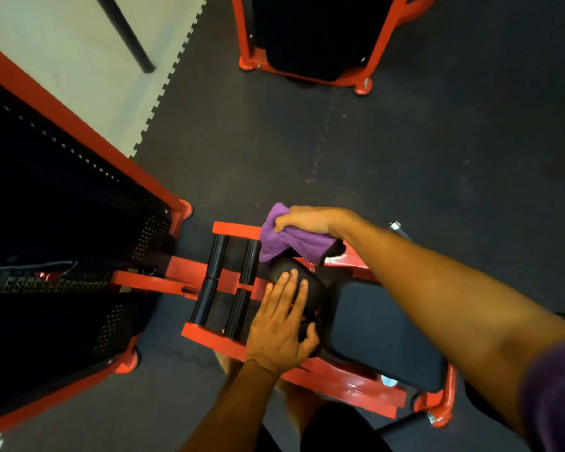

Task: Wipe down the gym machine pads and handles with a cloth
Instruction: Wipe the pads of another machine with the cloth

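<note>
A red-framed gym machine [336,373] stands below me, with a dark seat pad [382,331] and black roller pads [214,259] at its front. My right hand [310,220] grips a purple cloth [291,243] and holds it against the far end of a black cylindrical pad [307,282], whose end is hidden under the cloth. My left hand [282,324] rests on the near part of that pad, fingers straight along its top and thumb curled round its side.
The machine's weight stack in a red frame with black perforated guard [66,249] fills the left. Another red-framed machine [310,44] stands at the top. Dark rubber floor [388,151] lies between them, with pale floor [88,57] at upper left.
</note>
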A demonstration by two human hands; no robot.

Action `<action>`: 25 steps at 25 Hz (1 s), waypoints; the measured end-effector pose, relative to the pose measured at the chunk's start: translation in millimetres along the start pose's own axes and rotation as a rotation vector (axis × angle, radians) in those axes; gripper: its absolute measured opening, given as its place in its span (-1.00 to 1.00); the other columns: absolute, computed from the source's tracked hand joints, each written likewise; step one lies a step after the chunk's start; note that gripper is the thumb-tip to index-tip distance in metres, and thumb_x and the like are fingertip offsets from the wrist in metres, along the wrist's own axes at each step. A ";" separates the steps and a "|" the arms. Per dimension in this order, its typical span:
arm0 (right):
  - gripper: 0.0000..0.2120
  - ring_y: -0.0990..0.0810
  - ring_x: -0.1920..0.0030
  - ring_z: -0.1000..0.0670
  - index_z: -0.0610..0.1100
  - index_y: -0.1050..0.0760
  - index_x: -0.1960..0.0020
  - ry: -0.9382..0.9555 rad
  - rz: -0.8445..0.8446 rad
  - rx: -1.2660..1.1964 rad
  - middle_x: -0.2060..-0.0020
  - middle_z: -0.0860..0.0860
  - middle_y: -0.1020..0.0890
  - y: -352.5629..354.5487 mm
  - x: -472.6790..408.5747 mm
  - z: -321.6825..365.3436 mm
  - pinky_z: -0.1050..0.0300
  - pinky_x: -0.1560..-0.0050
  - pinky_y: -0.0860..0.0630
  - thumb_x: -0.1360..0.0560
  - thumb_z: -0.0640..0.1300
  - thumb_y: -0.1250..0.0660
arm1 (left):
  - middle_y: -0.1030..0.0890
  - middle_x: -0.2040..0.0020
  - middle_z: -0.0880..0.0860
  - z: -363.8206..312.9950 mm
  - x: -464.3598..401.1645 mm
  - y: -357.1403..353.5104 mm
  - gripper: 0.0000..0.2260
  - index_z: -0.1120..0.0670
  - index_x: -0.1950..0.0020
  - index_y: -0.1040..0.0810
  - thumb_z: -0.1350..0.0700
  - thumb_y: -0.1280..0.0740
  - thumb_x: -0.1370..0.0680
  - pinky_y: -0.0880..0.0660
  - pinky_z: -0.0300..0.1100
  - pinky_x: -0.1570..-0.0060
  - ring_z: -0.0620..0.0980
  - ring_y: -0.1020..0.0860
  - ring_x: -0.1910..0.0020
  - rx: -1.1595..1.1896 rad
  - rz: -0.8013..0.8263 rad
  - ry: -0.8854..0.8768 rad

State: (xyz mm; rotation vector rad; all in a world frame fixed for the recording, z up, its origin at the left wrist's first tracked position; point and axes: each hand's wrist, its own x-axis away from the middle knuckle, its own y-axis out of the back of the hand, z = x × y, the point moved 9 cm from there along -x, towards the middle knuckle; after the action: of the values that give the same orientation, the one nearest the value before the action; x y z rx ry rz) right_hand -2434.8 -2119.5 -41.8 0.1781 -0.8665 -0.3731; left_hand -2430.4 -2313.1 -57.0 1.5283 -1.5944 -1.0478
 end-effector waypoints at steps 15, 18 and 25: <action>-0.69 -0.60 -0.08 0.15 0.18 -0.60 -0.10 -0.172 -1.004 -0.542 -0.07 0.15 -0.65 -123.2 324.7 -132.3 0.32 -0.14 -0.39 -0.64 -0.22 -0.25 | -0.25 -0.64 0.11 -20.3 -7.7 45.2 -0.37 0.01 -0.64 -0.25 -0.27 -0.09 -0.64 0.05 0.24 -0.59 0.10 -0.19 -0.63 -0.260 0.435 -0.344; -0.69 -0.58 -0.16 0.26 0.12 -0.62 -0.19 -0.216 -1.191 -0.694 -0.16 0.16 -0.65 -197.7 369.4 -126.1 0.05 -0.38 -0.42 -0.65 -0.23 -0.24 | -0.29 -0.62 0.01 -53.2 2.2 41.3 -0.44 -0.05 -0.62 -0.25 -0.22 -0.16 -0.66 0.10 0.21 -0.60 -0.01 -0.24 -0.60 -0.283 0.617 -0.483; -0.65 -0.50 -0.20 0.38 -0.03 -0.59 -0.31 -0.521 -1.429 -0.486 -0.15 0.25 -0.59 -329.4 467.7 -80.1 0.44 -0.14 -0.35 -0.61 -0.28 -0.21 | -0.43 -0.54 -0.01 -160.0 53.8 31.1 -0.48 -0.03 -0.58 -0.35 -0.20 -0.22 -0.66 -0.17 0.09 -0.55 0.02 -0.39 -0.52 -0.205 0.748 -0.809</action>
State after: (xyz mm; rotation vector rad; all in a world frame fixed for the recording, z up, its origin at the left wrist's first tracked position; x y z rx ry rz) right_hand -2179.4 -2604.9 139.2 0.2290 -1.0107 -2.0126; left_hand -2305.6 -2381.9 38.6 0.2515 -2.2270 -1.3723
